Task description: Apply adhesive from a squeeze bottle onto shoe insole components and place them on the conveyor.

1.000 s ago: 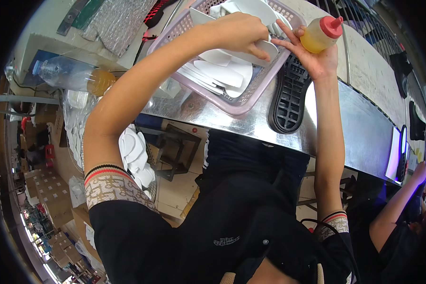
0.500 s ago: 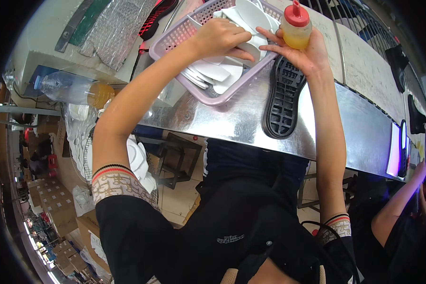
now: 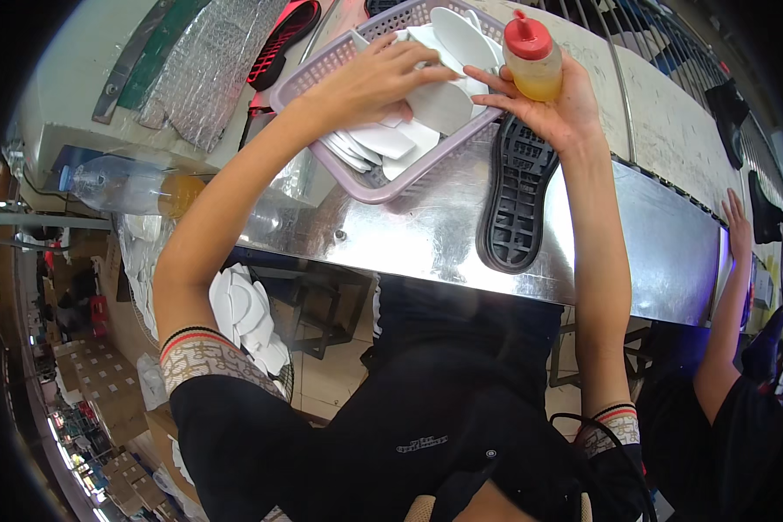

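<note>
My left hand (image 3: 376,85) reaches over a lilac plastic basket (image 3: 383,187), its fingers apart above a pile of white, thin, rounded pads (image 3: 439,106). The fingertips are close to one of these pads; whether they touch it I cannot tell. Palm up at the basket's right side, my right hand (image 3: 574,109) holds a squeeze bottle (image 3: 533,65) with a red nozzle cap and yellow liquid. Two of its fingers stretch out towards the pads. Below that hand a black shoe sole (image 3: 515,204) lies on the metal tabletop (image 3: 409,239), tread side up.
Another sole with red (image 3: 283,45) lies behind the basket's left side. Bubble wrap (image 3: 202,74) covers the far left surface. A plastic bottle with orange liquid (image 3: 135,185) lies at left. More white pieces (image 3: 250,317) sit below the table edge. A co-worker's arm (image 3: 729,304) is at right.
My left hand has gone from closed fingers to spread ones and shifted slightly left. My right hand still holds the bottle. The co-worker's arm has reached farther up at the right.
</note>
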Tool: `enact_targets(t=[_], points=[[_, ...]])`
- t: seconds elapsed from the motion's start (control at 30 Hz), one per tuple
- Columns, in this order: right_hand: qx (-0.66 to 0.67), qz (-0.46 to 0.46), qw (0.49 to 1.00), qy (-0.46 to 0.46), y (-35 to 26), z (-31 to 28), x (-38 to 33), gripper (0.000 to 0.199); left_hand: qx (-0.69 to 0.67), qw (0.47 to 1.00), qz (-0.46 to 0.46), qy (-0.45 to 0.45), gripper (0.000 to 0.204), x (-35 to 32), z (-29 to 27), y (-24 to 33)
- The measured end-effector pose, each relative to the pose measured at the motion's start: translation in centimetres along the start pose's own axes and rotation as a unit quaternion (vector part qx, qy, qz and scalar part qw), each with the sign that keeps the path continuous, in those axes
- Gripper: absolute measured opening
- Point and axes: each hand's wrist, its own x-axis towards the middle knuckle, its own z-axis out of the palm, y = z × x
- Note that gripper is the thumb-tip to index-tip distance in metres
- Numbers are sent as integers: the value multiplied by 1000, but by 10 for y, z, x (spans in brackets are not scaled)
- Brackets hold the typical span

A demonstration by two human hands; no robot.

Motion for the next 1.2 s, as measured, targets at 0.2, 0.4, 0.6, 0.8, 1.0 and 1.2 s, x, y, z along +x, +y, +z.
enact_targets(t=[0.2, 0.4, 0.6, 0.8, 1.0, 1.2], points=[[-8, 16, 1000, 16, -2, 2, 1, 55, -40, 997, -73, -1, 47, 1, 11, 1], [-8, 27, 999, 23, -4, 11, 8, 51, -86, 992, -95, 2, 35, 8, 13, -5], [39, 63, 993, 92, -13, 5, 17, 55, -56, 984, -170, -13, 34, 9, 7, -8], [136, 80, 961, -229, -8, -54, 38, 54, -81, 989, -111, -48, 36, 16, 9, -4], [27, 38, 998, 40, -1, 9, 20, 53, -47, 996, -75, -3, 38, 7, 18, -11], [33, 28, 998, 42, -4, 2, 24, 51, 31, 993, -38, 105, 31, 16, 27, -14]])
